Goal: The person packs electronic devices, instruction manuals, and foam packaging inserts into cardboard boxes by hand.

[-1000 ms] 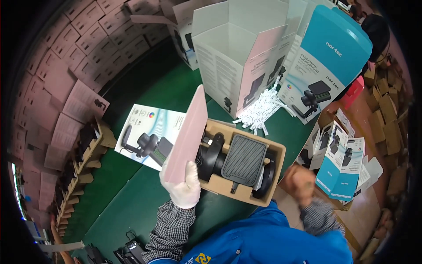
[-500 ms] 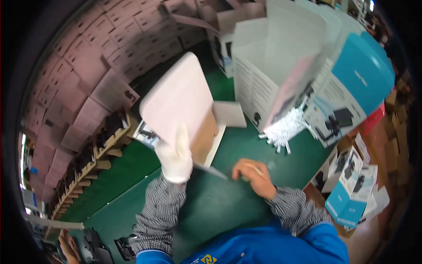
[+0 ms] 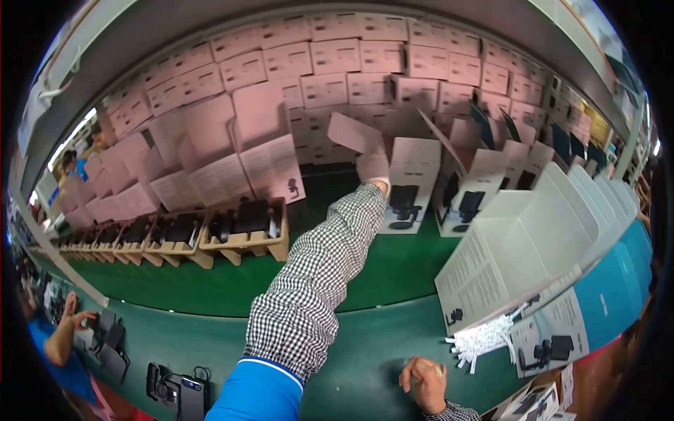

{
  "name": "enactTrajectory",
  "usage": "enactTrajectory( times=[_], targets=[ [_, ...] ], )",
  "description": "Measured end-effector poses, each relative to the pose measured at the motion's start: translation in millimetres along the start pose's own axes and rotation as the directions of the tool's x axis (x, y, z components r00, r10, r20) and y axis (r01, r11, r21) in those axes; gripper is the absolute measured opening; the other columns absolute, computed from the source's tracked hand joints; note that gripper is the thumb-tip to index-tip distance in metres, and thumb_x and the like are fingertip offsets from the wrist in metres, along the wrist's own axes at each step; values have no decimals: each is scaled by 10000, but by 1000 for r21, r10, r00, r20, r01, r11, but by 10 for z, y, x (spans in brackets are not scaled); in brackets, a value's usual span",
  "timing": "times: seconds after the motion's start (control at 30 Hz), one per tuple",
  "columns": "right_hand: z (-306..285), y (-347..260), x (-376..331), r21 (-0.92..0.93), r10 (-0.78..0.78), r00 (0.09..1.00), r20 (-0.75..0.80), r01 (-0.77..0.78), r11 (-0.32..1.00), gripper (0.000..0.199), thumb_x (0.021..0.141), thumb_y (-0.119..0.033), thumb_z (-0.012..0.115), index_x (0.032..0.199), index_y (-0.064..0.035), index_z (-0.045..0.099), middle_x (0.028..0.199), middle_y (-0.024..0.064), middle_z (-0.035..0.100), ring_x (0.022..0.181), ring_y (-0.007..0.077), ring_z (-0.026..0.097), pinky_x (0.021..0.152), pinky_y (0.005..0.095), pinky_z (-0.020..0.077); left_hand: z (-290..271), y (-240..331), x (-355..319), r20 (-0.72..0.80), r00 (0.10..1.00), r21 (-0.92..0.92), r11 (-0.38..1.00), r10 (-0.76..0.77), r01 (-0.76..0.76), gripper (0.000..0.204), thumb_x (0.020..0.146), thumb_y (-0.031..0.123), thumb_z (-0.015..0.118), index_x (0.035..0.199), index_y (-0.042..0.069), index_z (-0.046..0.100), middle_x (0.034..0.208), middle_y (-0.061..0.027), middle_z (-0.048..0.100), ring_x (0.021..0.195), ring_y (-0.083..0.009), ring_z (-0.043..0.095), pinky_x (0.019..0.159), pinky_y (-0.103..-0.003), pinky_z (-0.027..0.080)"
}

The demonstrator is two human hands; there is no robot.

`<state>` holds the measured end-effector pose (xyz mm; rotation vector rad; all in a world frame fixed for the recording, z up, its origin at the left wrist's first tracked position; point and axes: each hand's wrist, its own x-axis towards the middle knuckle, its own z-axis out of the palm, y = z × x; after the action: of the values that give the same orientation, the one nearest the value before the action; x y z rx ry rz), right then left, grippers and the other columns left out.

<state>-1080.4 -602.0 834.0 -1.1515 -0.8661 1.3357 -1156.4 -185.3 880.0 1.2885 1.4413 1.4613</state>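
Note:
My left arm, in a checked sleeve, stretches far across the green table. My white-gloved left hand grips a pink box at its lower edge and holds it up against the wall of stacked pink boxes at the back. A white printed box stands just right of that hand. My bare right hand rests near the table's front edge with its fingers curled under, nothing in it. A bundle of white ties lies a little to its right.
A row of brown cardboard trays with black devices runs along the left. Open white boxes and a teal box crowd the right. Black devices lie at the front left, where another person works.
My left hand has lifted the pink box off the table in front of me and reached far out to the back stack. My right hand let go and now rests on the table.

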Motion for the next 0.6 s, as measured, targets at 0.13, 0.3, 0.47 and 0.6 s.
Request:
enactTrajectory(
  times=[0.13,0.3,0.47,0.6],
  targets=[
    [305,246,672,-72,118,991,70,-113,991,235,818,-117,449,591,-109,387,511,26,420,437,81,311,390,195,220,-472,-55,-61,241,944,-64,974,226,-216,446,820,439,502,900,13,605,788,-117,622,711,-252,558,715,-323,421],
    [1187,745,2170,-225,-125,980,156,159,961,194,823,-184,539,672,-110,441,534,-16,418,430,48,315,380,180,220,-1972,-256,598,82,820,353,753,567,-555,367,727,208,598,1026,8,525,804,-143,597,694,-277,565,712,-341,440],
    [2579,837,2903,-180,176,975,139,-149,972,186,809,-224,577,736,-75,493,545,-1,450,414,52,332,349,188,229,-3418,-1053,1772,290,411,893,-90,864,-440,626,702,146,610,1240,-25,339,763,-197,570,725,-362,582,736,-405,502],
    [3881,1139,2860,-142,268,909,320,-233,962,146,794,-185,567,738,-71,493,529,-3,431,393,52,324,334,187,211,-4148,-1295,2250,-382,301,736,90,874,671,378,795,120,456,1139,-36,438,834,-166,589,707,-278,584,654,-378,485]
  ],
)
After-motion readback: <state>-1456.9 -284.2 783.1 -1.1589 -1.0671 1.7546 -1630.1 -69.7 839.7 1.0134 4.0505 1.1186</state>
